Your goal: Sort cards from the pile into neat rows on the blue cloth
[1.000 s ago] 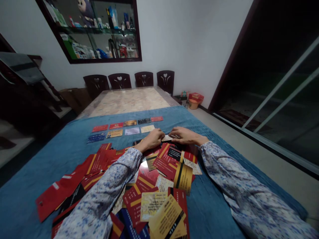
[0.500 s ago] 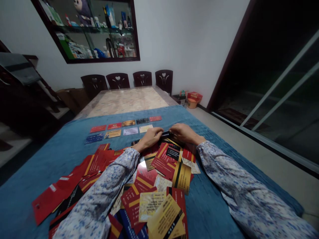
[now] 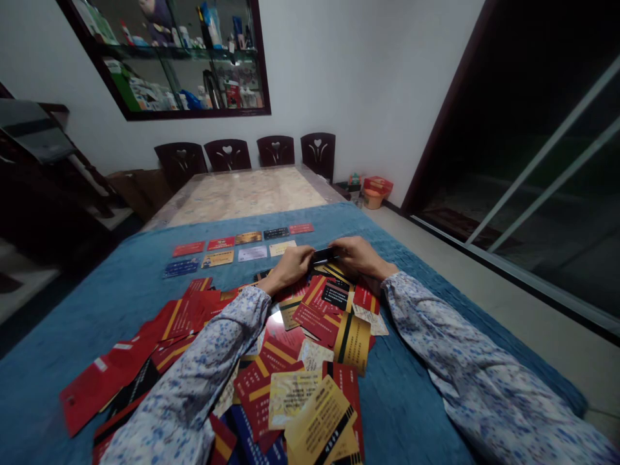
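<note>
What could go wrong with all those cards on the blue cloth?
The dark card held between the left hand and the right hand might slip and get lost in the loose pile just below.
The left sleeve lies across part of that pile, so it could drag some cards along.
The left hand is also close to the pale yellow card in the neat rows, and could nudge it crooked.

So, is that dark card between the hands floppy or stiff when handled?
Likely stiff: the dark card looks straight between left hand and right hand. Probably light: it looks slim. Perhaps slippery: a reddish card nearby shows glare.
</note>
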